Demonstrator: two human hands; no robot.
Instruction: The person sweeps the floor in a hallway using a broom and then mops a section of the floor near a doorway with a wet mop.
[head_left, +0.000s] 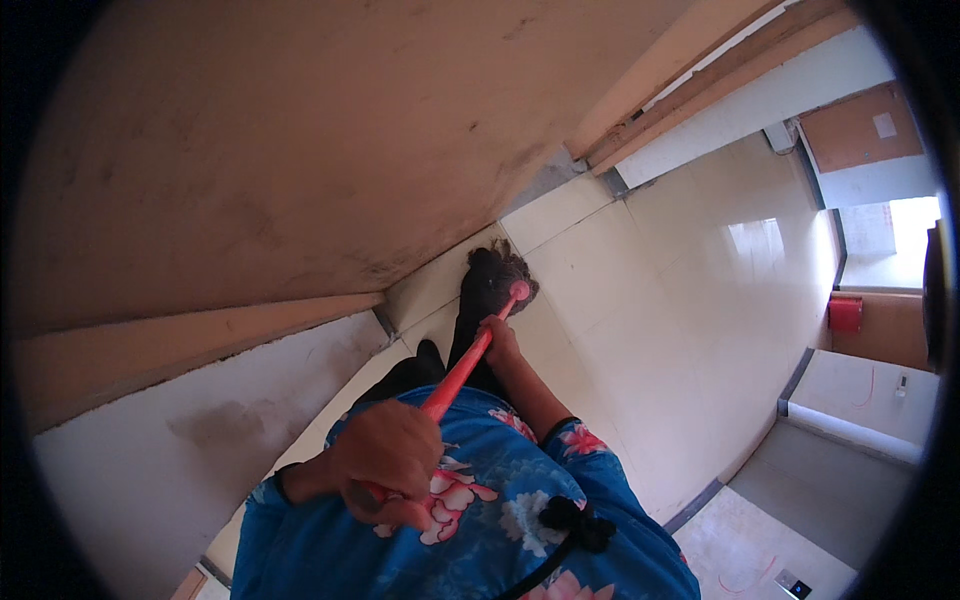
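My left hand (390, 465) is closed around the upper end of a red mop handle (457, 379), close to my body at the lower middle. Farther down the shaft, my right hand (500, 341) grips the same handle. The handle ends in a pink-red round hub on a dark, stringy mop head (529, 300), which lies on the pale tiled floor (630, 322) beside my dark shoe. My leg and shoe hide part of the mop head.
A large brown door (285, 150) stands close ahead and to the left. A white wall (202, 420) with dark stains runs at the left. A red box (846, 314) is at the far right, near a wooden door (862, 127) and grey baseboards.
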